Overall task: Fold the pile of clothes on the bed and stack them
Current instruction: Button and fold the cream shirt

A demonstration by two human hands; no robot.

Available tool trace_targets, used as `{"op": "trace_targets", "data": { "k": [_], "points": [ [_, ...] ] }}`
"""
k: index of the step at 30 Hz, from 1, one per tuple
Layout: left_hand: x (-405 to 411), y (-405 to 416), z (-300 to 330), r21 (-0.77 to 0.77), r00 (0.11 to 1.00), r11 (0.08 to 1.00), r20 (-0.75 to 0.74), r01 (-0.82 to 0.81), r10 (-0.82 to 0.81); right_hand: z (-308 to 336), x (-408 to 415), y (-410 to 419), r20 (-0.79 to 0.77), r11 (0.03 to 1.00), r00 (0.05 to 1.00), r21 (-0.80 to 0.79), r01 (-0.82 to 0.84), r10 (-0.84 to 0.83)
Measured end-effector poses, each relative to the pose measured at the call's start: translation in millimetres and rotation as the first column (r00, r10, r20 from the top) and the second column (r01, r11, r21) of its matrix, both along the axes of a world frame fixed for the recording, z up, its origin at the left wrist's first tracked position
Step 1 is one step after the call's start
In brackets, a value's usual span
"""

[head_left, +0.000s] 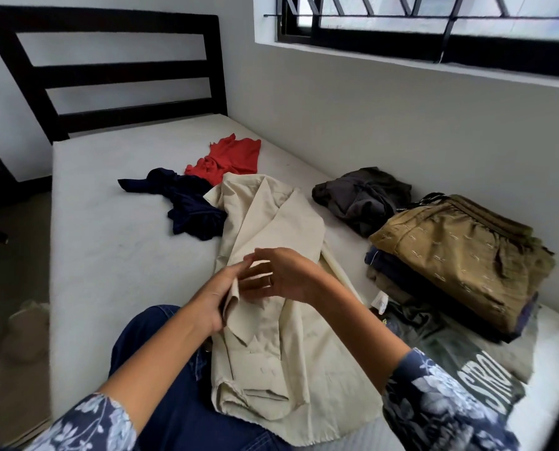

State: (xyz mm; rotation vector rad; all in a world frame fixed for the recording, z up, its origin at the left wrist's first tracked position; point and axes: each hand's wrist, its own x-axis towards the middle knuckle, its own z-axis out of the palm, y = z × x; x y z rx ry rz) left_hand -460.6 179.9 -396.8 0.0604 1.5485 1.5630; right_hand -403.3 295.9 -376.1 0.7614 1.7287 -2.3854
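The cream shirt (271,229) looks light and limp; the left hand (211,299) pinches its edge, the right hand (284,275) hovers loosely spread above it.

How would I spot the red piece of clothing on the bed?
Start at the dark slatted headboard and look down the white mattress. The crumpled red garment is the loose garment nearest it, beyond the rumpled navy garment. It is the only bright red thing there.

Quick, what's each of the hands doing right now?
Left hand: holding a fold of the cream shirt.
Right hand: open, fingers spread over the shirt, gripping nothing.
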Motion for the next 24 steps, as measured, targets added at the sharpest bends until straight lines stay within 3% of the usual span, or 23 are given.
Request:
{"op": "trace_targets", "data": {
  "k": [2, 3, 4, 5, 6, 7, 9, 12, 18, 24],
  "points": [
    [-7.6, -2.1, 1.3, -0.059, 0.999, 0.997, 0.014, -0.039, 0.040, -15.7, 14.0, 7.5, -0.056, 0.949, 0.986, 0.269, 0.164, -0.154],
    [-12.4, -1.5, 2.0, -0.077, 0.998, 0.996, 0.021, -0.054, 0.056, -27.4, 26.0, 13.0, -0.065, 0.829, 0.974, 0.515, 0.217, -0.215],
    [-20.3, 0.6, 0.9, -0.080, 0.997, 0.994, 0.010, -0.071, 0.072, -43.1, 41.7, 18.9, -0.054, 0.623, 0.961, 0.751, 0.218, -0.272],
    [-26.5, 3.7, 4.9, -0.064, 0.997, 0.995, -0.001, -0.078, 0.078, -61.4, 60.6, 25.3, 0.010, 0.407, 0.944, 0.904, 0.133, -0.330],
    [-34.8, 8.1, 10.2, -0.047, 0.996, 0.996, -0.034, -0.080, 0.078, -78.8, 79.4, 30.7, 0.122, 0.270, 0.912, 0.963, -0.013, -0.392],
    [-41.2, 14.0, 18.1, -0.021, 0.995, 0.997, -0.058, -0.081, 0.079, -95.5, 97.6, 34.0, 0.253, 0.226, 0.852, 0.960, -0.164, -0.458],
    [-60.5, 29.3, 37.7, 0.027, 0.991, 0.996, -0.107, -0.084, 0.086, -117.5, 124.0, 37.5, 0.409, 0.271, 0.727, 0.912, -0.308, -0.552],
    [-91.9, 59.7, 82.2, 0.083, 0.973, 0.993, -0.211, -0.080, 0.096, -119.2, 134.7, 48.0, 0.405, 0.348, 0.703, 0.908, -0.234, -0.585],
    [-137.4, 106.8, 173.3, 0.191, 0.921, 0.981, -0.372, -0.043, 0.113, -85.9, 116.1, 38.8, 0.314, 0.455, 0.788, 0.889, -0.049, -0.529],
    [-165.8, 106.9, 243.8, 0.306, 0.860, 0.949, -0.462, -0.073, 0.216, -41.2, 91.0, -0.9, 0.204, 0.420, 0.931, 0.905, -0.061, -0.303]
  ]
}}
